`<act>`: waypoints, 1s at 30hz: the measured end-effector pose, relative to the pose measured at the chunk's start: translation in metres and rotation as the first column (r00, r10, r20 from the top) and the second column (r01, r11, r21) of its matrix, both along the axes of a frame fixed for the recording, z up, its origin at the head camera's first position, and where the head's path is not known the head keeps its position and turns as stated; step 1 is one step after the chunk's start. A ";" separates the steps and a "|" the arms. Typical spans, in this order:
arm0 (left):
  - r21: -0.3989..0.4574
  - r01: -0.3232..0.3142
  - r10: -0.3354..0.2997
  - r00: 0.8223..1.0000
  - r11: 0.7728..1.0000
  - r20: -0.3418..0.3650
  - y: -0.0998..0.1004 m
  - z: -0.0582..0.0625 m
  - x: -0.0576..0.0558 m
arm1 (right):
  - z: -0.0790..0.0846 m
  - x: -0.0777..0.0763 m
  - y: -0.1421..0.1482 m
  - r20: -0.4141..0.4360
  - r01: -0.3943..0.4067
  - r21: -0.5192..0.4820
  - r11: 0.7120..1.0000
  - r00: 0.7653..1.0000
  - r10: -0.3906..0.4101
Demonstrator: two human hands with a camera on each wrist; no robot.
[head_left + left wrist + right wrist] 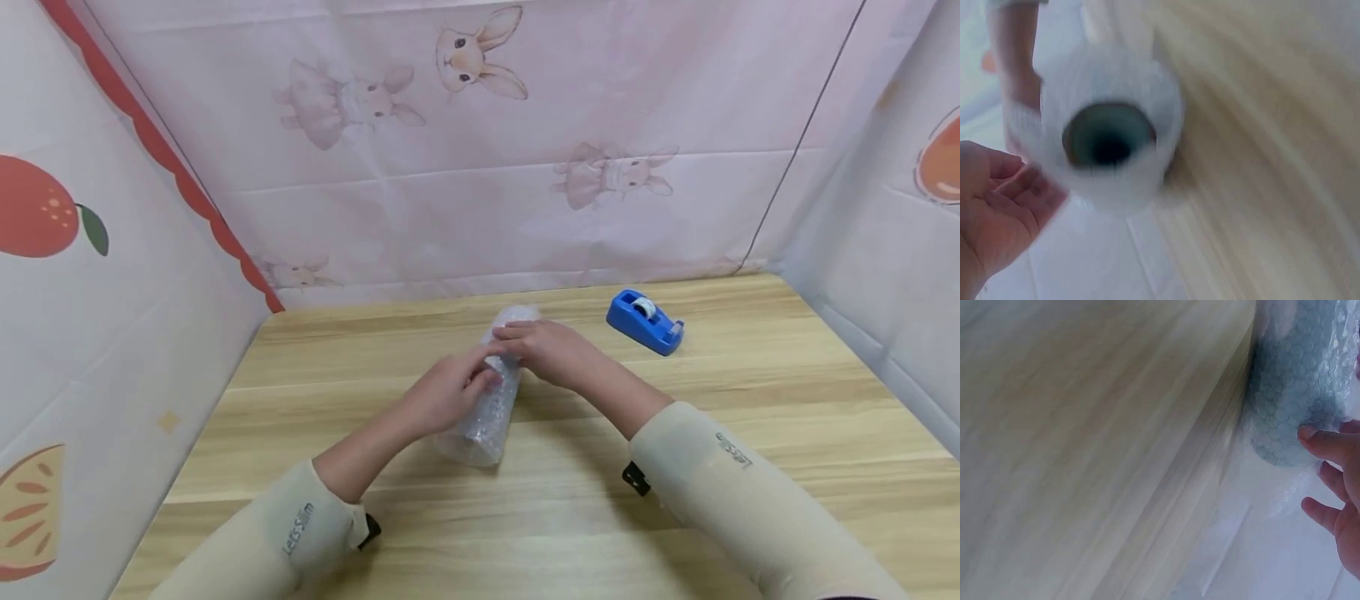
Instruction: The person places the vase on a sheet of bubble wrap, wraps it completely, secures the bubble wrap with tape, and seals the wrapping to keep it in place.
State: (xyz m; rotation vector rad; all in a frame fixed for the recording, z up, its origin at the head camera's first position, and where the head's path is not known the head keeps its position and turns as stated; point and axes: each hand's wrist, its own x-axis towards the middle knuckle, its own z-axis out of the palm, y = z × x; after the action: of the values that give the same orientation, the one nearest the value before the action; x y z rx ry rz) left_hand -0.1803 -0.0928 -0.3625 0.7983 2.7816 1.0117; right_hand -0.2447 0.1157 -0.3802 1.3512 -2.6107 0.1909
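Note:
A roll of clear bubble wrap (pixel 487 425) lies lengthwise on the table, wound around a greenish hollow cylinder. The left wrist view looks into the cylinder's round, dark opening (pixel 1109 134), with loose wrap standing out past its rim. On the roll's left side rests my left hand (pixel 448 392), its index finger reaching across the top and its thumb lower on the wrap. My right hand (pixel 553 354) lies over the far part of the roll. In the right wrist view its thumb (pixel 1322 442) presses the bubbled surface, and the other fingers are spread apart.
A blue tape dispenser (pixel 641 323) with a roll of tape stands at the back right of the wooden table (pixel 300 400). Printed cloth walls (pixel 480 208) enclose the table at the back and both sides.

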 end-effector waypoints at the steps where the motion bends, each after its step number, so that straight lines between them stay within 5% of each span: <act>1: 0.060 -0.006 0.003 0.999 0.998 0.040 -0.002 0.001 -0.004 | 0.000 -0.001 -0.001 0.001 -0.006 -0.012 1.000 1.000 0.006; 3: 0.149 -0.029 0.019 0.997 0.988 0.072 -0.007 0.000 -0.015 | -0.001 -0.003 -0.003 0.000 -0.016 -0.033 0.999 1.000 0.016; 9: 0.142 -0.055 0.070 0.992 0.988 -0.106 -0.025 -0.018 -0.047 | -0.007 -0.005 -0.008 -0.006 -0.049 -0.085 0.995 0.999 0.048; 12: 0.145 -0.031 0.039 0.998 0.989 -0.047 -0.032 -0.025 -0.056 | -0.009 -0.004 -0.010 -0.040 -0.067 -0.095 0.993 0.997 0.063; 18: 0.150 0.038 -0.049 0.996 0.988 0.071 -0.031 -0.033 -0.063 | -0.010 -0.005 -0.011 -0.096 -0.108 -0.119 0.987 0.991 0.097; 22: 0.148 0.035 -0.050 0.994 0.988 0.097 -0.021 -0.037 -0.063 | -0.010 -0.005 -0.010 -0.098 -0.097 -0.144 0.985 0.992 0.083; 26: 0.166 0.005 -0.023 0.994 0.986 0.105 -0.012 -0.042 -0.063 | -0.011 -0.003 -0.008 -0.030 -0.016 -0.206 0.978 0.999 0.010; 30: 0.178 -0.027 0.003 0.991 0.984 0.133 -0.006 -0.044 -0.061 | -0.015 -0.002 -0.006 0.103 0.009 -0.301 0.954 0.994 0.023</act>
State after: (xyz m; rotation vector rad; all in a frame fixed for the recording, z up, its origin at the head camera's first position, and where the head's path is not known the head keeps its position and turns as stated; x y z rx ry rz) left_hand -0.2414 -0.0989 -0.4069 0.7016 2.6166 1.2833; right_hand -0.2471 0.1094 -0.3951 1.2729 -2.5262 0.6495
